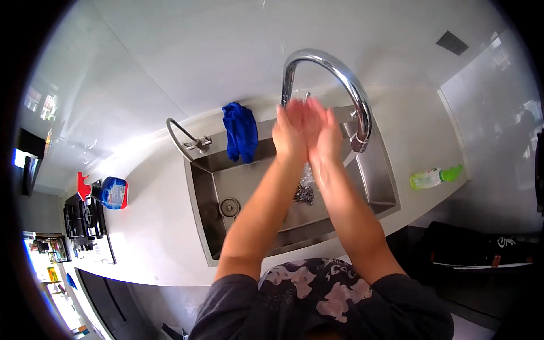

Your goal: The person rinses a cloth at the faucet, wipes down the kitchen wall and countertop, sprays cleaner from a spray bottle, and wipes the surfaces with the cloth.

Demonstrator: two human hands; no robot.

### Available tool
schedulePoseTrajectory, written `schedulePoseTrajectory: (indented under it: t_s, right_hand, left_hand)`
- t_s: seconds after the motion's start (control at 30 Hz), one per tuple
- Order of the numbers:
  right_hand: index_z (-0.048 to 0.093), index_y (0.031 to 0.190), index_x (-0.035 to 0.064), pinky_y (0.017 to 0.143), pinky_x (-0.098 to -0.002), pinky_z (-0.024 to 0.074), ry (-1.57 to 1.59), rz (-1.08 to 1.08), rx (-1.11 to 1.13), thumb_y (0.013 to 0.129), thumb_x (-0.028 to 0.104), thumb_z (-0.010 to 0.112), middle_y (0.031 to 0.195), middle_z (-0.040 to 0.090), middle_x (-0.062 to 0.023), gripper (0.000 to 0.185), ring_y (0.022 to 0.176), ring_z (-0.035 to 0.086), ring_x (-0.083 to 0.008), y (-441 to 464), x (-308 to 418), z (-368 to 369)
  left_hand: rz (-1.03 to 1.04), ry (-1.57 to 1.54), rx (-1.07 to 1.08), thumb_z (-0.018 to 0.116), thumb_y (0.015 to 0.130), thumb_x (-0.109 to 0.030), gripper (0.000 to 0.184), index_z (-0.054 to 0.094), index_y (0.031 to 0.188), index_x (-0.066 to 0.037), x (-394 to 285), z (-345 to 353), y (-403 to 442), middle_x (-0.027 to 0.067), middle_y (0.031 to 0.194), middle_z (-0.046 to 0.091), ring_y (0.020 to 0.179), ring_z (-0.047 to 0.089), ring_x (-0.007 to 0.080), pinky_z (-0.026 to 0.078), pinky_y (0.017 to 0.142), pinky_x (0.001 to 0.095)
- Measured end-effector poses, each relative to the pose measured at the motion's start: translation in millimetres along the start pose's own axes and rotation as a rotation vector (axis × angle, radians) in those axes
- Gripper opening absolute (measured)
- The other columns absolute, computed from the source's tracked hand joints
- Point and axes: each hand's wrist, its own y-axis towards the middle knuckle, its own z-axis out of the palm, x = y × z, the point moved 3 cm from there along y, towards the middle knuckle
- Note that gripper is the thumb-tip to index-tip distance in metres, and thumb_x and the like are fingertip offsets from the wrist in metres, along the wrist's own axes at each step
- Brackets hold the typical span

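My left hand [288, 135] and my right hand [324, 133] are side by side above the sink, palms turned up in a cupped shape. Their inner edges touch, and the fingers are stretched toward the wall. Neither hand holds a solid object. Beside my right hand curves the chrome tap [361, 107], its spout pointing down into the steel sink [258, 187]. Water runs near my wrists and falls below them. Between my forearms, a crumpled silvery thing [305, 195] lies in the basin, partly hidden; it looks like a steel scourer.
A blue cloth [240, 133] hangs over the sink's back edge, near a smaller thin tap [184, 147]. On the left counter stands a blue spray bottle [113, 192] with a red nozzle, by a gas hob [85, 218]. A green bottle [435, 177] lies at the right.
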Motion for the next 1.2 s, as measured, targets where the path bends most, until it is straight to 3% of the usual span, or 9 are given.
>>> schedulePoseTrajectory:
  t_s: [0.17,0.43,0.53,0.6,0.67,0.8,0.87,1.07,1.2]
  right_hand:
    - [0.043,0.126,-0.0044,0.103,-0.0352,0.0334,0.085,-0.003,0.131,0.098,0.033,0.032,0.125,0.048,-0.0146,0.048,0.118,0.044,-0.0231,13,10,54]
    - [0.042,0.127,-0.0019,0.103,-0.0332,0.0323,-0.048,0.102,-0.159,0.096,0.031,0.037,0.128,0.047,-0.0114,0.045,0.118,0.044,-0.0220,-6,-17,-81]
    - [0.042,0.127,-0.0024,0.103,-0.0341,0.0325,-0.089,0.089,-0.275,0.097,0.030,0.036,0.130,0.044,-0.0143,0.044,0.121,0.041,-0.0237,-22,3,-108]
    - [0.042,0.125,-0.0029,0.103,-0.0344,0.0337,-0.161,0.061,-0.253,0.096,0.028,0.037,0.129,0.044,-0.0161,0.043,0.120,0.042,-0.0251,-34,16,-127]
    - [0.046,0.119,-0.0010,0.101,-0.0337,0.0350,-0.158,0.050,-0.250,0.095,0.028,0.040,0.122,0.048,-0.0141,0.038,0.115,0.045,-0.0240,-42,30,-138]
    - [0.042,0.125,-0.0037,0.102,-0.0346,0.0358,-0.006,0.063,-0.202,0.096,0.027,0.039,0.129,0.042,-0.0184,0.042,0.118,0.043,-0.0267,-46,39,-153]
    - [0.043,0.123,-0.0043,0.103,-0.0354,0.0356,-0.027,0.060,-0.185,0.095,0.026,0.039,0.125,0.045,-0.0186,0.041,0.116,0.046,-0.0278,-43,37,-148]
    - [0.044,0.118,-0.0075,0.100,-0.0376,0.0403,0.196,0.147,-0.274,0.095,0.026,0.040,0.114,0.051,-0.0194,0.041,0.109,0.050,-0.0311,-42,28,-122]
    - [0.045,0.112,-0.0088,0.097,-0.0377,0.0446,0.249,0.130,-0.261,0.096,0.024,0.038,0.112,0.051,-0.0215,0.037,0.108,0.051,-0.0337,-40,32,-117]
  left_hand:
    - [0.010,-0.013,0.139,0.026,0.099,-0.032,0.049,0.038,0.128,0.005,-59,49,12,0.0167,0.130,0.044,0.126,0.037,0.0271,0.027,0.107,0.0382]
    - [0.175,0.432,-0.118,0.044,0.093,-0.036,0.057,0.034,0.136,-0.002,4,-52,46,0.0128,0.137,0.039,0.128,0.034,0.0237,0.021,0.107,0.0339]
    - [0.690,1.060,-0.020,0.067,0.080,-0.035,0.064,0.041,0.128,-0.001,41,-63,94,0.0153,0.117,0.053,0.109,0.051,0.0248,0.036,0.094,0.0342]
    - [0.429,1.237,-0.089,0.072,0.075,-0.032,0.049,0.052,0.107,-0.002,19,-37,94,0.0116,0.086,0.061,0.078,0.059,0.0222,0.045,0.073,0.0335]
    - [0.555,1.086,-0.093,0.072,0.076,-0.031,0.034,0.057,0.078,-0.001,-3,-3,103,0.0072,0.055,0.053,0.051,0.046,0.0127,0.042,0.053,0.0298]
    - [0.699,1.074,0.167,0.071,0.075,-0.022,0.024,0.059,0.076,-0.001,-67,86,77,0.0093,0.055,0.055,0.051,0.051,0.0132,0.042,0.051,0.0300]
    - [1.156,1.579,0.574,0.067,0.074,-0.019,0.014,0.061,0.077,-0.007,-87,137,34,0.0073,0.064,0.061,0.059,0.060,0.0206,0.045,0.053,0.0316]
    - [1.800,1.709,1.350,0.060,0.061,-0.014,0.012,0.060,0.073,-0.017,-55,151,-35,0.0000,0.063,0.051,0.058,0.056,0.0202,0.046,0.054,0.0310]
    - [1.722,1.721,1.544,0.064,0.065,-0.015,0.006,0.060,0.070,-0.014,-60,153,-35,0.0014,0.062,0.054,0.058,0.057,0.0212,0.046,0.051,0.0330]
